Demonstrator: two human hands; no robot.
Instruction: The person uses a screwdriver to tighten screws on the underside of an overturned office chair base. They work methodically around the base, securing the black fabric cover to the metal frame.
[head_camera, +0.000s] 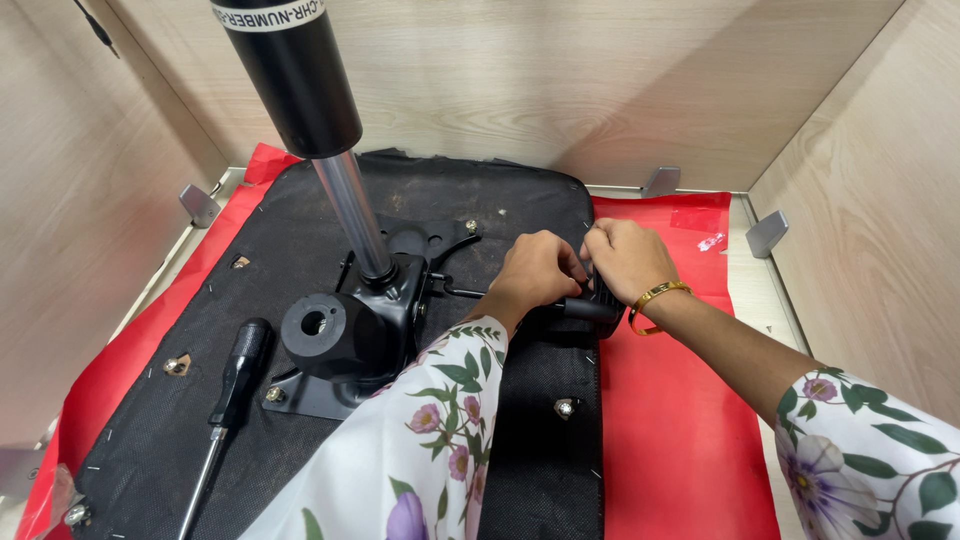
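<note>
Both hands meet at the seat's right edge: left hand (535, 272) curled around the black lever handle (590, 309), right hand (625, 258) pinching at its tip. Risk: fingers slipping off the handle. Screwdriver (235, 385) lies well left of them, out of easy reach.

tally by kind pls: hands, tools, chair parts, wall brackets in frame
Hands: 2, left hand and right hand, both at the black lever handle.
Screwdrivers: 1.
Chair seat bases: 1.
Tilt mechanisms with gas cylinder: 1.
Metal corner brackets: 3.
Total: 8
</note>
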